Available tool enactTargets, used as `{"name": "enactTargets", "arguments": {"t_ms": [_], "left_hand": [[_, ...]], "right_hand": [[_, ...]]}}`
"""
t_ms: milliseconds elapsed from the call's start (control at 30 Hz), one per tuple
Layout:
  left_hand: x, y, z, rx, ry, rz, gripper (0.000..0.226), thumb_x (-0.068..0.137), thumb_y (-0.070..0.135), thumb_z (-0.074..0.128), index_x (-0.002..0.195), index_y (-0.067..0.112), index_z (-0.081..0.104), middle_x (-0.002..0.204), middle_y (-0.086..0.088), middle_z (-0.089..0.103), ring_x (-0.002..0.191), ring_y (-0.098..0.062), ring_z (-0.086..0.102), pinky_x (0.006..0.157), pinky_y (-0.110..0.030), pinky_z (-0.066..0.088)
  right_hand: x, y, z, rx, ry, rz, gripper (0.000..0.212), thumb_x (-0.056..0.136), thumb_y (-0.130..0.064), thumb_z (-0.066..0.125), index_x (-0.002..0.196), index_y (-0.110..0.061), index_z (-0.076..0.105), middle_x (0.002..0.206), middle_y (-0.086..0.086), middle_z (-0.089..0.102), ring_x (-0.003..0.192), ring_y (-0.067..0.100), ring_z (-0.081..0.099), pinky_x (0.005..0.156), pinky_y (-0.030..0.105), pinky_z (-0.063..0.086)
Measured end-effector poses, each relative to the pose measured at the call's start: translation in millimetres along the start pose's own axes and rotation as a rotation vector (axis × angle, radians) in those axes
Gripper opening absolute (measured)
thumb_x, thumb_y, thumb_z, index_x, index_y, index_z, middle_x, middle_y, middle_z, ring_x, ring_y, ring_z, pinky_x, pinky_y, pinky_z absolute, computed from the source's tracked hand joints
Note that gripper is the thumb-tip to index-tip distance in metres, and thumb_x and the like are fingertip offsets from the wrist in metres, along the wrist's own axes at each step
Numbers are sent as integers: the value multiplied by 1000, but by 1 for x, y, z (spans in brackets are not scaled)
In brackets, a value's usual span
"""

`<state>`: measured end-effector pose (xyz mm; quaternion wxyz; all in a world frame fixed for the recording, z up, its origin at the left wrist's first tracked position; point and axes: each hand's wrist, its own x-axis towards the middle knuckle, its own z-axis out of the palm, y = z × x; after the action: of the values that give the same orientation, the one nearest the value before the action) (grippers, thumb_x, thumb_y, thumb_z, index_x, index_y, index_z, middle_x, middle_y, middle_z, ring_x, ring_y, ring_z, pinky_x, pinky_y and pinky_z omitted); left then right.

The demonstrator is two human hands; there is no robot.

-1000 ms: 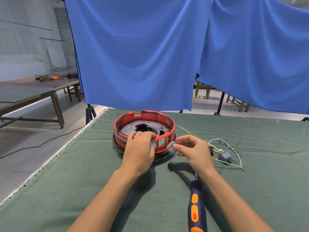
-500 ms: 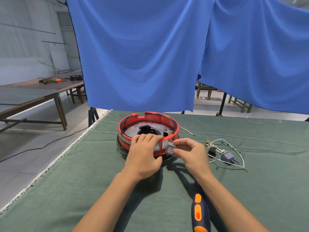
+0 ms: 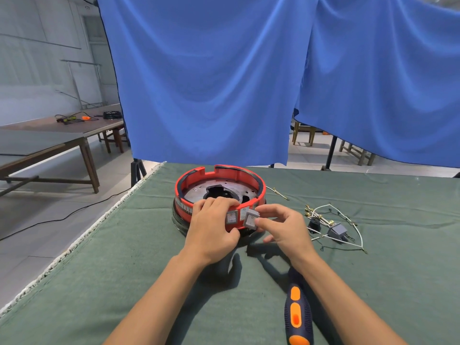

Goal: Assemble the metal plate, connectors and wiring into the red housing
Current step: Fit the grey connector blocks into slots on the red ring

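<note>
- Right now the right hand (image 3: pixel 283 227) pinches a small grey rocker switch (image 3: pixel 251 218) between thumb and curled fingers (image 3: pixel 267 207), holding it against the near wall of the red housing (image 3: pixel 219 192).
- The switch is tilted, its face turned toward the camera and its longer side running roughly up and down.
- The left hand (image 3: pixel 211 230) grips the housing's near rim, fingers curled over the top edge, thumb low on the wall, just beside a second grey switch (image 3: pixel 231 217) already seated in the housing's wall.
- The housing is a round open ring sitting flat, opening upward, on a dark base; the metal plate (image 3: pixel 219 190) lies inside it.
- To the right of the housing lie white wiring (image 3: pixel 348 221) with brass terminals and a grey connector (image 3: pixel 336 230), well apart from it.
- Nearer the camera than the housing, an orange-and-navy screwdriver (image 3: pixel 297 317) lies under the right forearm.
- Everything rests on a green cloth-covered counter (image 3: pixel 124 270).
- Beyond the housing hang blue drapes (image 3: pixel 211 83); to its far left stand wooden tables (image 3: pixel 49 140) on a tiled floor.
</note>
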<state>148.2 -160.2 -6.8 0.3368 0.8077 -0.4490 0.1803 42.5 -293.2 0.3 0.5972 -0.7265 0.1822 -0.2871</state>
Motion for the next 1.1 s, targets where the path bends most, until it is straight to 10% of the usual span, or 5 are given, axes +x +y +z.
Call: {"name": "enactTargets", "arguments": {"t_ms": [467, 1100], "left_hand": [[0, 1, 4, -27, 113, -9, 33, 74, 46, 69, 97, 25, 60, 89, 18, 50, 81, 6, 23, 80, -19, 20], [1, 2, 7, -23, 144, -36, 33, 68, 41, 72, 95, 25, 60, 88, 17, 53, 84, 3, 30, 83, -20, 23]], "right_hand": [[-3, 0, 9, -258, 5, -209, 27, 84, -1, 66, 106, -16, 72, 97, -8, 60, 81, 6, 61, 70, 23, 54], [-3, 5, 9, -360, 54, -130, 12, 84, -15, 68, 87, -27, 65, 77, -9, 68, 57, 4, 67, 57, 30, 56]]}}
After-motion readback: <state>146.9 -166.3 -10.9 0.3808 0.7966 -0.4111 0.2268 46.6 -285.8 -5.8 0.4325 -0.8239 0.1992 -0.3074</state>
